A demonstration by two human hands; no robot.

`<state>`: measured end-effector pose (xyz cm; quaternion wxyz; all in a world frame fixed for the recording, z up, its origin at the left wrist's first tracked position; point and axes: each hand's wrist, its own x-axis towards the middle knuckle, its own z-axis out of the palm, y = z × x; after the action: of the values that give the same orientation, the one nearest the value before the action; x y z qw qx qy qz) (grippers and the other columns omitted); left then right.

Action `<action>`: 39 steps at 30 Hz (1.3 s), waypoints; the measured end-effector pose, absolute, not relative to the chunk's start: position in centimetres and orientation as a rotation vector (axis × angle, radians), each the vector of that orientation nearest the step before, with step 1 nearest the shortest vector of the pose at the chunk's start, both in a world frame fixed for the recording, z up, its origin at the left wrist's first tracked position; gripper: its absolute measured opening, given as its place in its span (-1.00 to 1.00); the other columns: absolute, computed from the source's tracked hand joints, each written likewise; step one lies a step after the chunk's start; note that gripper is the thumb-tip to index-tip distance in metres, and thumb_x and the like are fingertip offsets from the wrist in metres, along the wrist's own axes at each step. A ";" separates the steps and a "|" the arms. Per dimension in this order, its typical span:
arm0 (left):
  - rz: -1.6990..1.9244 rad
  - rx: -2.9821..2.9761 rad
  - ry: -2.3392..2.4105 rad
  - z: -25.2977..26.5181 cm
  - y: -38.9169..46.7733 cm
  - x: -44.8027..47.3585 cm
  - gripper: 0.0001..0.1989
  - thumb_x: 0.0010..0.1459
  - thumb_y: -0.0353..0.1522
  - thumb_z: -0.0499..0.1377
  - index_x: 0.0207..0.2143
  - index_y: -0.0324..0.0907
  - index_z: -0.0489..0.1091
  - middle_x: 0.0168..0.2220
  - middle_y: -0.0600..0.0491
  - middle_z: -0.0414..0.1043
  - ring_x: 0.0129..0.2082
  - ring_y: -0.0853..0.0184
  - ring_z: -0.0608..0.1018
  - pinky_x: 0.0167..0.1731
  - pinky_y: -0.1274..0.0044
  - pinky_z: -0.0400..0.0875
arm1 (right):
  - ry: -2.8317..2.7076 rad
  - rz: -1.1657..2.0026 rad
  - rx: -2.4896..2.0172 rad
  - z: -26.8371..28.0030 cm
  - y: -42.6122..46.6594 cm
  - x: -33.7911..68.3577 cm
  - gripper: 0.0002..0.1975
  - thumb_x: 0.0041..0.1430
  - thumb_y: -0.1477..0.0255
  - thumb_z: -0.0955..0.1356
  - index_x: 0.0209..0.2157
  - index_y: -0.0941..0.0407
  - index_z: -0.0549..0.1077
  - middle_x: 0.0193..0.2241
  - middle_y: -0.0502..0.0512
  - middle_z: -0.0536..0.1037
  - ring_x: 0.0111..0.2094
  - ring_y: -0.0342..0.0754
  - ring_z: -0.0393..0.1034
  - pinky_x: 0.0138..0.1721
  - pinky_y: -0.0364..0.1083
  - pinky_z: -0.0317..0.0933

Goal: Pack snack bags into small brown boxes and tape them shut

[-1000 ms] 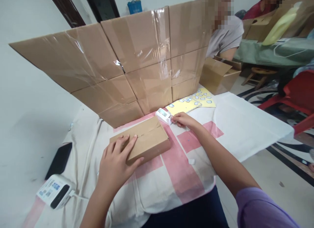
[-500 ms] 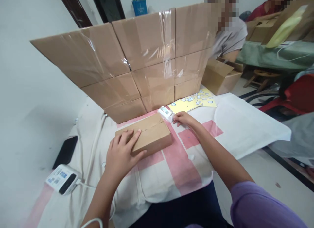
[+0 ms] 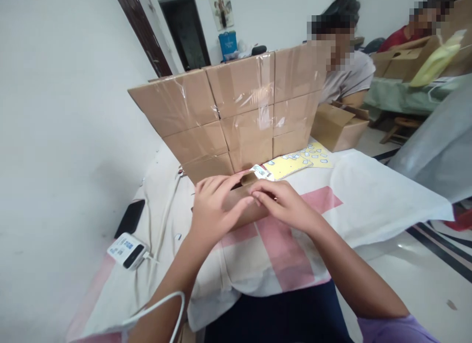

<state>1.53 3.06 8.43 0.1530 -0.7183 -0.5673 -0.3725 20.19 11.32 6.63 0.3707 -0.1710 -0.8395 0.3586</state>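
Pressing down flat, the left hand [image 3: 214, 208] lies spread on the small cardboard box [image 3: 245, 210] at the cloth's middle; the right hand [image 3: 283, 203] rests fingers together on its right end, near the stacked cartons [image 3: 236, 112].

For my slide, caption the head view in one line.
Both hands, left and right, rest on a small box before a taped carton wall.
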 end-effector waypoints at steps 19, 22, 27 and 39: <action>-1.053 -2.496 -2.250 7.4 8.6 -3.2 -0.80 0.21 -0.21 0.17 -0.41 -0.06 0.50 -0.05 0.07 0.50 0.02 0.24 0.49 0.09 0.34 0.33 | -2.335 0.607 -0.538 -0.7 17.9 16.3 -0.53 0.39 0.43 0.19 0.26 0.01 0.40 0.31 0.04 0.34 0.42 0.14 -0.01 0.38 0.27 -0.02; -0.917 -2.520 -2.285 6.3 10.5 -3.0 -0.85 0.15 -0.21 0.22 -0.41 -0.05 0.51 0.02 0.06 0.48 0.10 0.17 0.44 0.19 0.22 0.24 | -2.288 0.693 -0.532 -0.9 17.8 16.3 -0.52 0.41 0.43 0.17 0.28 -0.01 0.37 0.33 0.01 0.31 0.44 0.11 -0.07 0.41 0.27 -0.09; -0.741 -2.496 -2.298 5.9 11.4 -2.3 -0.85 0.13 -0.19 0.24 -0.42 -0.04 0.49 0.13 0.11 0.42 0.19 0.07 0.34 0.24 0.04 0.09 | -2.241 0.769 -0.502 -0.9 17.7 16.2 -0.53 0.38 0.46 0.18 0.25 -0.02 0.41 0.32 0.02 0.32 0.43 0.11 -0.06 0.40 0.29 -0.10; -0.627 -2.435 -2.448 4.8 11.1 -2.3 -0.50 0.31 -0.14 0.00 0.29 0.20 0.13 0.35 0.12 0.25 0.33 0.09 0.30 0.31 0.02 0.00 | -2.137 0.935 -0.501 -1.2 17.6 16.3 -0.52 0.36 0.46 0.22 0.27 0.01 0.39 0.33 0.08 0.30 0.44 0.08 -0.08 0.41 0.26 -0.12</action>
<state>-2.29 11.14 4.80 -0.1829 -0.6821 -0.6859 -0.1755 16.32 17.61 -1.24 0.3691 -0.1952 -0.8324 0.3644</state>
